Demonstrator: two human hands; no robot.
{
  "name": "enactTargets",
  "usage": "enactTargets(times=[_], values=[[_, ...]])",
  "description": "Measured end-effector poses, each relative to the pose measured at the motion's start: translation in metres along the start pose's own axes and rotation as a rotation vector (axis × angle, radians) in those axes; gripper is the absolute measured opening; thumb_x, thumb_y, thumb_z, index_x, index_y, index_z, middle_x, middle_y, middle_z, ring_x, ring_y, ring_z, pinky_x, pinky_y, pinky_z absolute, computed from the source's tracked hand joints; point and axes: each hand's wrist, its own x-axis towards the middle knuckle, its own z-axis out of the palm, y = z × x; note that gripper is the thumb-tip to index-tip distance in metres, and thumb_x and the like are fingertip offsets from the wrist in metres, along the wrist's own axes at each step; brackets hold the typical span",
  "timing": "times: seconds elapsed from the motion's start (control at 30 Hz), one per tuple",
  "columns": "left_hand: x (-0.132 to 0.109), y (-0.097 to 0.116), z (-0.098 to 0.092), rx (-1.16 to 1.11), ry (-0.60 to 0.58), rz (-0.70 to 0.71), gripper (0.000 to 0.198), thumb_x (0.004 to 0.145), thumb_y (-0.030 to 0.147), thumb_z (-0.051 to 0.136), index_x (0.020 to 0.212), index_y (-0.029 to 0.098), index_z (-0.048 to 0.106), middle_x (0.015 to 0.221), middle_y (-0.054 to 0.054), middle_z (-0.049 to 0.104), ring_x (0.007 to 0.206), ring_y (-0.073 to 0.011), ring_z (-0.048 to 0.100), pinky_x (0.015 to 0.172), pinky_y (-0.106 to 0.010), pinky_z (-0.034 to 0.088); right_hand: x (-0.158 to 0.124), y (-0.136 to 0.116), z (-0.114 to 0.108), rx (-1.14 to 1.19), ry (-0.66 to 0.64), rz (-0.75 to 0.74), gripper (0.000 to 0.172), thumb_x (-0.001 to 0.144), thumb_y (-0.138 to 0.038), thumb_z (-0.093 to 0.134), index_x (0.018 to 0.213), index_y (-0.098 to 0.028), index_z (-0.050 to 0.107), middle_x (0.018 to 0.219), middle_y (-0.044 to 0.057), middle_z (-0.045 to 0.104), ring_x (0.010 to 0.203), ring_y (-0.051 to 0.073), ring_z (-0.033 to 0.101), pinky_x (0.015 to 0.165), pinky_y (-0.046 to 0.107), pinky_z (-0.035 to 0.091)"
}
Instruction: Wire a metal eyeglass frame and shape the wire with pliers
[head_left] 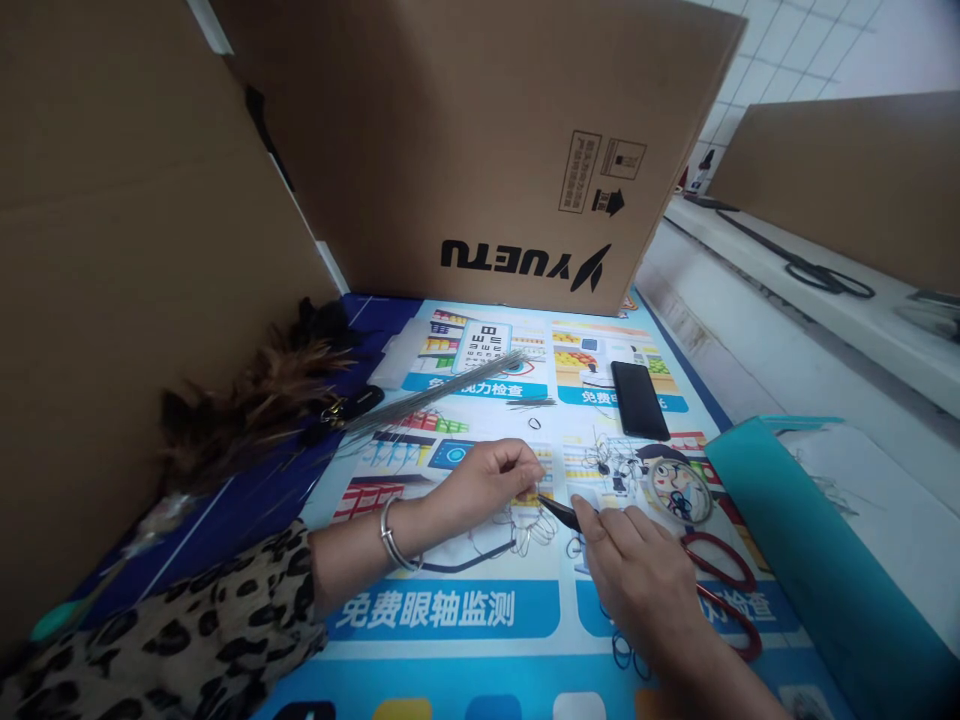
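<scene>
My left hand (499, 478) is closed in a pinch on a thin wire, most of it hidden by the fingers. My right hand (641, 570) wraps round a tool with a dark tapered tip (559, 511); the palm hides its handles. The tip meets the wire just beside my left fingertips. Below them lies a flower-like shape of looped wire (531, 530). The red loop handles of scissors (739, 632) show beside my right hand; whether they join the held tool I cannot tell.
A bundle of straight wires (442, 388) lies behind my left hand, beside brown feathers (262, 375). A black phone (639, 400), a roll of clear tape (679, 490), small bent wires (611, 458) and a teal box (817, 550) are on the right. Cardboard (480, 150) stands at the back.
</scene>
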Motion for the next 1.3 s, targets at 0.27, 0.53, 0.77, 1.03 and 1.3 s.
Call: enactTargets(times=[0.27,0.53,0.77,1.03,1.3], values=[[0.0,0.0008,0.0013,0.019,-0.017,0.003,0.019,0.081,0.028,0.052,0.071,0.013,0.057,0.065,-0.001,0.06,0.059,-0.0101,0.053,0.058,-0.021,0.042,-0.0025,0.0005,0.0044,0.005,-0.036,0.015,0.044,0.082,-0.015,0.053,0.125,-0.013,0.048,0.085,0.007,0.059,0.075,0.019,0.048,0.06,0.032,0.03],[-0.0006,0.0017,0.0012,0.162,-0.024,0.067,0.019,0.083,0.027,0.049,0.072,0.014,0.057,0.065,0.0,0.059,0.061,-0.0107,0.053,0.059,-0.021,0.042,0.0025,-0.0015,0.0,0.027,-0.061,0.025,0.039,0.082,-0.013,0.051,0.122,-0.015,0.051,0.084,0.007,0.058,0.076,0.019,0.048,0.06,0.031,0.031],[-0.0025,0.0072,-0.0022,0.436,-0.062,0.169,0.023,0.085,0.027,0.047,0.07,0.015,0.059,0.066,0.0,0.061,0.06,-0.0107,0.052,0.058,-0.02,0.039,0.0023,-0.003,-0.0029,0.032,-0.099,0.008,0.038,0.083,-0.013,0.049,0.121,-0.014,0.051,0.081,0.006,0.057,0.072,0.018,0.047,0.058,0.032,0.03],[-0.0024,0.0066,-0.0034,0.534,-0.08,0.191,0.023,0.086,0.028,0.045,0.074,0.016,0.06,0.069,0.0,0.062,0.062,-0.0115,0.053,0.058,-0.02,0.038,-0.002,-0.0032,-0.0039,-0.008,-0.135,-0.052,0.043,0.084,-0.009,0.048,0.127,-0.012,0.045,0.085,0.007,0.057,0.075,0.02,0.047,0.059,0.033,0.031],[-0.0033,0.0067,-0.0019,0.5,-0.052,0.195,0.023,0.085,0.029,0.046,0.072,0.016,0.059,0.067,0.0,0.062,0.06,-0.0113,0.052,0.056,-0.02,0.038,0.0013,-0.0059,-0.0014,0.032,-0.08,0.008,0.039,0.081,-0.012,0.052,0.12,-0.015,0.052,0.082,0.006,0.058,0.072,0.018,0.049,0.056,0.03,0.031]])
